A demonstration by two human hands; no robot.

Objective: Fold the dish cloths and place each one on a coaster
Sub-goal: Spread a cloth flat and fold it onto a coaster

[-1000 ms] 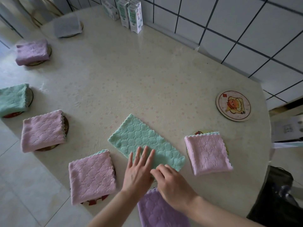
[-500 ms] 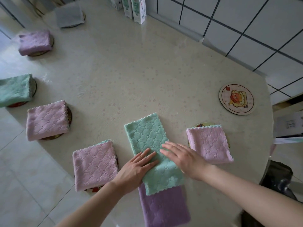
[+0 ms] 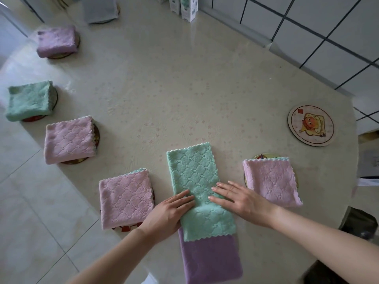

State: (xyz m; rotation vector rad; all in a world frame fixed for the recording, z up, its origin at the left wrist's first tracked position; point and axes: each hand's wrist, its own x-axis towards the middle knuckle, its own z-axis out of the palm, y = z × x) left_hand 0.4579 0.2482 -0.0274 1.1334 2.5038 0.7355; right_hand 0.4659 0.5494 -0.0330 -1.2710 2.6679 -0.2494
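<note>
Palms down, left hand (image 3: 170, 214) and right hand (image 3: 242, 201) press on the green cloth (image 3: 192, 173) from either side, fingers straight and flat, gripping nothing. The green cloth lies as a long folded strip on the table (image 3: 184, 89) near the front edge, its near end overlapping a purple cloth (image 3: 209, 261). Just beside it, the left pink cloth (image 3: 125, 199) sits folded on the left coaster (image 3: 127, 228), and the right pink cloth (image 3: 270, 181) on the right coaster (image 3: 264, 156). A bare coaster (image 3: 310, 125) lies farther right, apart from them. Cartons (image 3: 188, 7) stand by the tiled wall (image 3: 348, 27).
</note>
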